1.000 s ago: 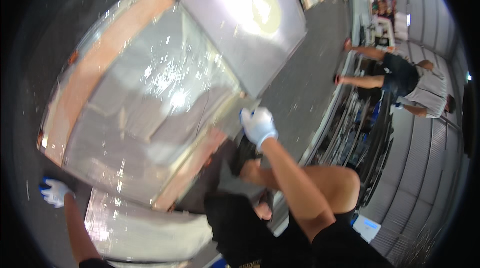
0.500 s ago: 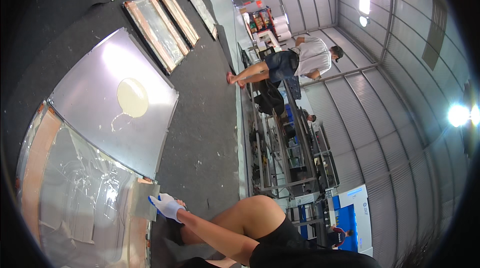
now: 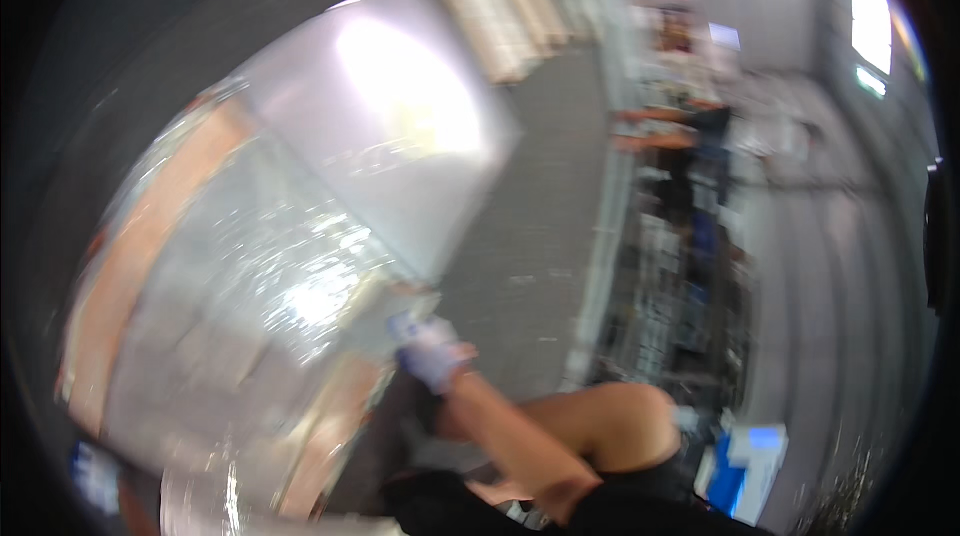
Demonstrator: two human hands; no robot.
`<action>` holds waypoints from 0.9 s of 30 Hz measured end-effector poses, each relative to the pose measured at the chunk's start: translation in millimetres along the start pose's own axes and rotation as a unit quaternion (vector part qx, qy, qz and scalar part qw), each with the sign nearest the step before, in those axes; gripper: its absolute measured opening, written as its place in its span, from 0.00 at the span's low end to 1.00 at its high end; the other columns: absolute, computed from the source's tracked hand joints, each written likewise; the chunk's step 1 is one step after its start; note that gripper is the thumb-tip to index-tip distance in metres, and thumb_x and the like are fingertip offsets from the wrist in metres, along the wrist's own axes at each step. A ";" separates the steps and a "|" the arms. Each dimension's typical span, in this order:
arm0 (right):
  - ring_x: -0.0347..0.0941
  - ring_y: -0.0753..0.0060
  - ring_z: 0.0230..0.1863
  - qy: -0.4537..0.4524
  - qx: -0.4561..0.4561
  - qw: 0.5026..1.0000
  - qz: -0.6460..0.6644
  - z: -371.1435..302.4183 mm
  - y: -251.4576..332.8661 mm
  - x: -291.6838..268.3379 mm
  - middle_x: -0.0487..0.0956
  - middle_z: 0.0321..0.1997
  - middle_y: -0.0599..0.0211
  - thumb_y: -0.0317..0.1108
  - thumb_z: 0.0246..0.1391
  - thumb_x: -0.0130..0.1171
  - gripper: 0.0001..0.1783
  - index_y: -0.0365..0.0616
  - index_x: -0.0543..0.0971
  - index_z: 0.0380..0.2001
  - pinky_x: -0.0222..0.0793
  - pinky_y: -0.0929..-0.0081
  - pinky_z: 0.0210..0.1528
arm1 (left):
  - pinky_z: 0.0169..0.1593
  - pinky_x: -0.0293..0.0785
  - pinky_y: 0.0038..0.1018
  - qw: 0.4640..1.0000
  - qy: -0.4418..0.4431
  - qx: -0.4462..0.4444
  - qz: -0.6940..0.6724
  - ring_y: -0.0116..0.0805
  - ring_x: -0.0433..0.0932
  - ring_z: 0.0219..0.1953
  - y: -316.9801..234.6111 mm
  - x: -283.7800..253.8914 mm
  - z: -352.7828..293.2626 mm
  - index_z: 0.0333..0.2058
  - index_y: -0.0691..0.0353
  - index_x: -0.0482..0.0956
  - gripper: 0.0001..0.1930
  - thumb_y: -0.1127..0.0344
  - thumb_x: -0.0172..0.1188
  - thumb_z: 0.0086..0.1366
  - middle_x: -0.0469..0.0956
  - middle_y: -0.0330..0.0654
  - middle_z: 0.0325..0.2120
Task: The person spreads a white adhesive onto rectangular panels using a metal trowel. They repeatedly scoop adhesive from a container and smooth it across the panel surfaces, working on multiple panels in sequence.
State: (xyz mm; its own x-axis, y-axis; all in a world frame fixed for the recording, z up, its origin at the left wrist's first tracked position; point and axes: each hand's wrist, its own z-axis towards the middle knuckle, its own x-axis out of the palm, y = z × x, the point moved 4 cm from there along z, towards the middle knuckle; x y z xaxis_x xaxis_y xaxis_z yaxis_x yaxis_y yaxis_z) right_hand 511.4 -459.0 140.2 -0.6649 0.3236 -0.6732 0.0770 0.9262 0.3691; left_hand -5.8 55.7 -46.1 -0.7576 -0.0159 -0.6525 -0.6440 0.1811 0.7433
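In the head view, our panel (image 3: 190, 366) lies at eight o'clock, already under film (image 3: 310, 296); whether any part remains uncovered, we cannot tell. Our right hand (image 3: 430, 351) is at its three o'clock edge, our left hand (image 3: 97, 481) near its seven o'clock corner; blur hides both grips.

The panel (image 3: 205, 326) lay flat on the dark floor (image 3: 530, 226), its clear film (image 3: 285, 226) wrinkled and bright with glare. Pinkish-orange strips (image 3: 150, 236) ran along two opposite edges. A small grey sheet (image 3: 376, 324), blurred, lay near one corner.
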 end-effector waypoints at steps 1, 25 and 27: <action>0.77 0.71 0.28 0.021 0.115 0.948 0.296 2.3 -3.4 6.3 0.80 0.29 0.63 0.49 0.67 0.56 0.20 0.39 0.80 0.39 0.73 0.68 0.29 | 0.51 0.75 0.49 0.996 0.014 -0.041 0.078 0.43 0.76 0.55 28.3 9.5 3.1 0.65 0.50 0.70 0.27 0.44 0.43 0.75 0.77 0.47 0.54; 0.65 0.74 0.11 -0.028 -0.013 0.968 0.247 129.9 151.8 26.6 0.67 0.13 0.71 0.56 0.61 0.63 0.25 0.46 0.71 0.26 0.61 0.73 0.14 | 0.69 0.53 0.51 0.889 -0.077 -0.299 -0.338 0.43 0.59 0.71 61.5 15.5 -21.1 0.70 0.44 0.62 0.32 0.38 0.43 0.73 0.61 0.41 0.70; 0.63 0.75 0.11 -0.008 -0.034 0.958 0.284 136.8 174.9 30.6 0.67 0.13 0.72 0.55 0.61 0.63 0.24 0.47 0.71 0.26 0.59 0.75 0.14 | 0.70 0.52 0.50 0.892 -0.072 -0.296 -0.335 0.42 0.58 0.71 60.6 10.1 -22.6 0.70 0.43 0.60 0.32 0.38 0.43 0.73 0.60 0.41 0.70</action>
State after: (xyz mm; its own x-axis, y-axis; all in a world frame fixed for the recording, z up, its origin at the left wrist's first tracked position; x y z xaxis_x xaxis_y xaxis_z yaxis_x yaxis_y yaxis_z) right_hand 606.2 -260.7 96.4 -0.5195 0.7746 -0.3607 0.3735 0.5855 0.7195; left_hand -54.9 44.3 -4.3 -0.1873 0.2091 -0.9598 -0.9228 -0.3723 0.0990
